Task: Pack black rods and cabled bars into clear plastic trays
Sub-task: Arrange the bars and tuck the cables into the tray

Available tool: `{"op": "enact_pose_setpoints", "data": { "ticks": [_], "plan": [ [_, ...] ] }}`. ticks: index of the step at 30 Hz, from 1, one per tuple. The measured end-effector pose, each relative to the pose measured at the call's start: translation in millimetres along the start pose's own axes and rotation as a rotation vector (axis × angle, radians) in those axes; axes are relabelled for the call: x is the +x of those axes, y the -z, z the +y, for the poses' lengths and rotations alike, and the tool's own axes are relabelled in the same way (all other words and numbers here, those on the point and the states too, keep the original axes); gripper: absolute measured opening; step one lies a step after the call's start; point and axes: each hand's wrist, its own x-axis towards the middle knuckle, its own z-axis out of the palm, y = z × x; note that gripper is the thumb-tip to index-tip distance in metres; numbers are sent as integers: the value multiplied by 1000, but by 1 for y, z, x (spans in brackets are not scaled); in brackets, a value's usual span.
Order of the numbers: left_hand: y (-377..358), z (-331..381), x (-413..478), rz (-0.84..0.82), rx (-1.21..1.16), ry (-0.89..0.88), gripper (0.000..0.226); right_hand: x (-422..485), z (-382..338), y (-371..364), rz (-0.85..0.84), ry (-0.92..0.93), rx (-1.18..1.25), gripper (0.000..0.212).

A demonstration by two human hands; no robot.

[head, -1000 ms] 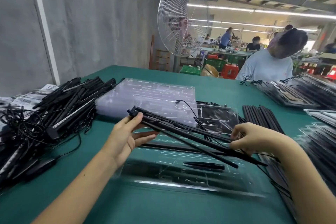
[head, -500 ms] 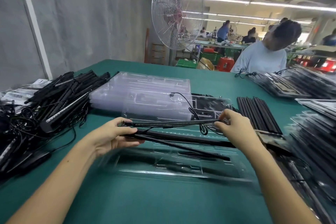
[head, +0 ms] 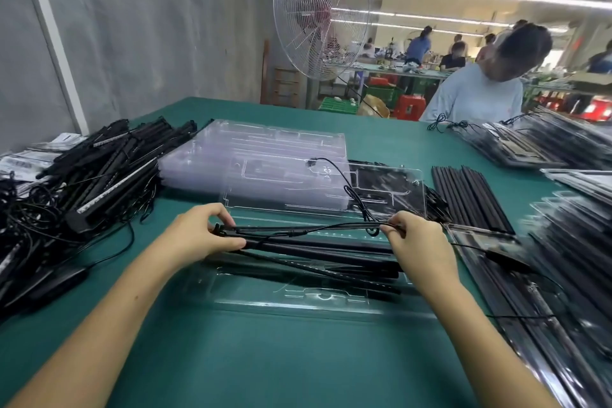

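Cabled bars [head: 314,243] hang above a clear tray [head: 298,300], ends pinched in the fingers of our left hand [head: 195,235] and right hand [head: 417,242]; we judge the loose cable [head: 346,187] may snag.

Matt black bars [head: 314,247] between the fingers [head: 231,243]; glossy clear plastic tray [head: 298,300] beneath them; matt green cloth bench [head: 298,358]; shiny metal-wire fan [head: 318,10] beyond.

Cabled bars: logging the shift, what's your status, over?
Ends of cabled bars held by left hand and right hand. Bars level over clear tray, not seated. A loose cable loops up by right hand.
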Motion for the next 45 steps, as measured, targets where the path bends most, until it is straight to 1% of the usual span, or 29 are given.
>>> {"op": "enact_pose_setpoints", "data": {
  "ticks": [2,5,8,11,14,17,19,23,25,27,31,35,37,40,43,45],
  "plan": [
    [-1,0,-2,31,129,-11,27,-1,0,-4,-12,-6,-12,20],
    [-2,2,-5,37,201,-13,26,-2,2,-9,-79,-30,-75,22],
    [-5,6,-6,42,442,-67,25,-2,4,-11,-90,-46,-101,14],
    [-8,7,-6,-16,389,-140,23,-2,8,-11,-104,-53,-125,15],
    [-10,8,-4,-60,347,-236,16,0,11,-11,-167,-57,-58,14],
    [-12,8,-2,-145,327,-292,24,2,15,-11,-241,-11,49,6],
    [-12,7,0,-159,328,-302,26,4,17,-8,-315,14,96,2],
    [-13,3,2,-169,313,-306,28,6,22,6,-567,-4,265,26],
    [-13,2,3,-177,296,-296,29,6,24,12,-624,3,279,35],
    [-13,0,3,-183,274,-285,28,7,24,14,-609,31,226,34],
    [-13,-3,5,-193,237,-269,27,6,18,13,-548,103,132,21],
    [-13,-6,5,-184,231,-261,27,6,18,10,-447,148,111,20],
    [-13,-5,4,-191,235,-255,29,7,18,6,-407,144,114,18],
    [-13,-3,3,-198,246,-252,32,7,18,-3,-409,129,77,17],
    [-14,-2,3,-193,258,-253,32,9,21,-6,-392,91,45,9],
    [-14,-2,2,-190,255,-253,32,8,23,-7,-380,73,41,11]
  ]
}}
